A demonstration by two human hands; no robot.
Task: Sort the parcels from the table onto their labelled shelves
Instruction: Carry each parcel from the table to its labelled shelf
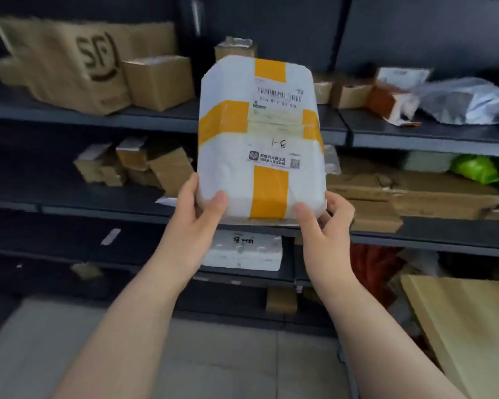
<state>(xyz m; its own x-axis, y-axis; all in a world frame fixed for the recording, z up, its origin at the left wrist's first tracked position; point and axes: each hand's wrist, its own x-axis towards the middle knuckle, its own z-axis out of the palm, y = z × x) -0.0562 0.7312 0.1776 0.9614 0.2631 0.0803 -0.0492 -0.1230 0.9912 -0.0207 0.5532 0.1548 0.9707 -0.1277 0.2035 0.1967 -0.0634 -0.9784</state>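
Note:
A white parcel (236, 174) crossed with orange tape is held upright in front of the dark shelves (156, 119). It carries a barcode label and a handwritten mark that reads like "8-1" upside down. My left hand (202, 208) grips its lower left corner, thumb on the front. My right hand (326, 220) grips the lower right corner the same way. The parcel hides the shelf section behind it.
The upper shelf holds a large brown SF box (67, 64), small cartons (159, 82) and a silver bag (467, 99). The middle shelf has several small cartons (133, 165), flat cardboard (409, 194) and a green bag (473, 168). A white foam box (245, 251) sits lower. A wooden table corner (467, 326) is at right.

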